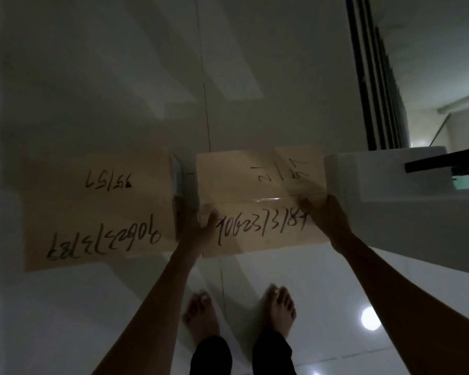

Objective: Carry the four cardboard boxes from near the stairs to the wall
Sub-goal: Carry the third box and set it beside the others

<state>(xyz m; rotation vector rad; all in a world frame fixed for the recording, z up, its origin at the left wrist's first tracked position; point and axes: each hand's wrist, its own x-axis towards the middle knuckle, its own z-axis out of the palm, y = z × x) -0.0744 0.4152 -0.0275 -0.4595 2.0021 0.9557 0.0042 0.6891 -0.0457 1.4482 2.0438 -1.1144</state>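
Note:
Two cardboard boxes with black handwritten numbers sit side by side against a white wall. The right box has clear tape across its top. My left hand grips its left edge, in the narrow gap between the boxes. My right hand grips its right edge. The left box stands untouched, its writing upside down to me. Whether the right box rests on the floor or is lifted is unclear in the dim light.
A glossy white wall rises behind the boxes. A white block stands right of the held box, with black railing bars and a black handrail beyond. My bare feet stand on shiny white tiles.

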